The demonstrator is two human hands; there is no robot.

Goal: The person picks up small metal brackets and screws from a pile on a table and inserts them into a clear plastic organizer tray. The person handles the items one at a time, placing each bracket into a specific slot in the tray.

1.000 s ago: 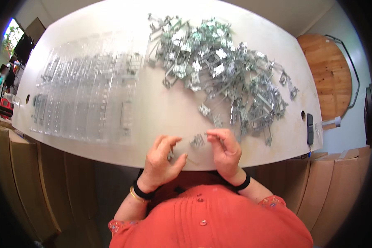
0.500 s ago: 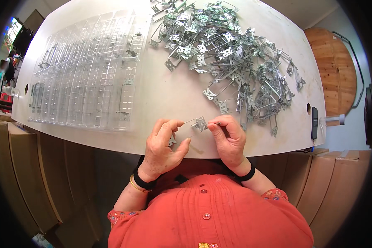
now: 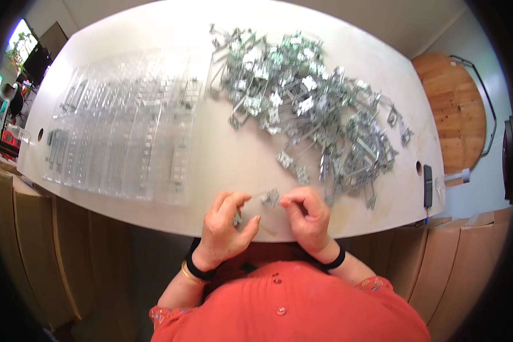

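Observation:
Near the front edge of the table, my right hand [image 3: 309,219] is closed in a pinch at the right edge of a small silvery metal bracket [image 3: 271,198]. My left hand [image 3: 225,231] is half curled on the other side, thumb apart from the index finger. A thin rod appears to run from the bracket to the left index fingertip. Another bit of metal [image 3: 237,219] shows inside the curl of my left fingers, mostly hidden. Blur keeps me from seeing the exact grip. Beyond my hands lies a large tangled heap of similar metal brackets [image 3: 302,102].
Clear plastic trays [image 3: 119,131] with long compartments cover the table's left side, some holding metal pieces. A dark, slim device [image 3: 428,187] lies by the right edge near a hole. Cardboard boxes [image 3: 467,262] stand below; a round wooden board [image 3: 453,114] leans at right.
The whole view has shifted, with table and hands appearing lower and blurred. Both hands keep nearly the same pose around the bracket.

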